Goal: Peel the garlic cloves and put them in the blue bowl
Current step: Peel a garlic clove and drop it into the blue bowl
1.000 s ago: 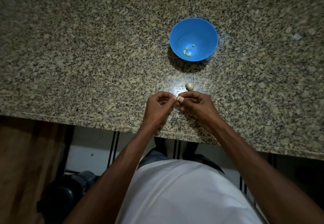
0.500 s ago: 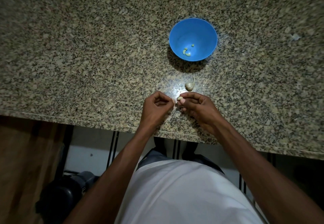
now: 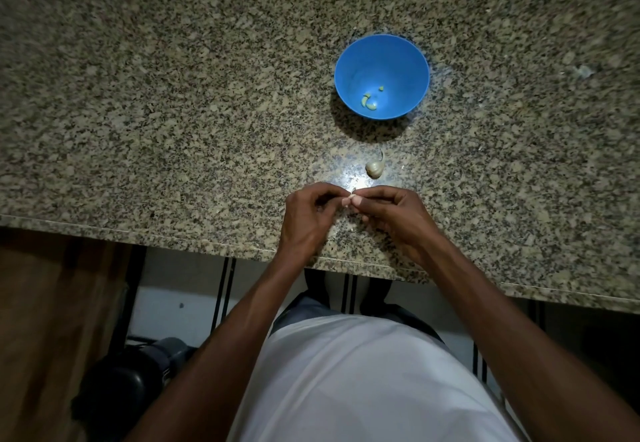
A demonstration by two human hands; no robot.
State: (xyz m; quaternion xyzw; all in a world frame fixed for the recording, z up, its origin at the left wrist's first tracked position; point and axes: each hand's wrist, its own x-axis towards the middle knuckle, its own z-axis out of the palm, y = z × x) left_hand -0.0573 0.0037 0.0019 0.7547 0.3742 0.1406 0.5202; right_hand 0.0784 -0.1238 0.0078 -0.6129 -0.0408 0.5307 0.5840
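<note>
Step in hand, as we judge it: stripping the skin from 1 garlic clove [image 3: 350, 196], held above the counter [image 3: 173, 112] close to its near edge, roughly mid-length.

Hands. Our left hand [image 3: 309, 217] and right hand [image 3: 394, 218] meet fingertip to fingertip, both with fingers curled in. The clove is pinched between them; only a small pale tip shows, so we cannot tell how much skin remains or which hand carries the load.

Other items. The blue bowl [image 3: 412, 61] sits farther back on the counter, toward the far edge and slightly right of the hands. We count about 3 small pale pieces [image 3: 370, 101] in its bottom; they read as peeled garlic. 1 further piece of garlic [image 3: 375, 169], with a thin stem curling off it, lies on the counter between bowl and hands, near the hands and apart from the bowl. It looks unpeeled.

Notes on doing this well:
- Anchor the clove firmly in 1 hand, and let the other hand's nail lift the skin at the root end.
- Pull in strips, not crumbs; small cloves slip easily.
- Keep the work over the counter, not past its near edge, so a dropped clove stays reachable.
- Check for clinging film before the transfer to the bowl.
</note>
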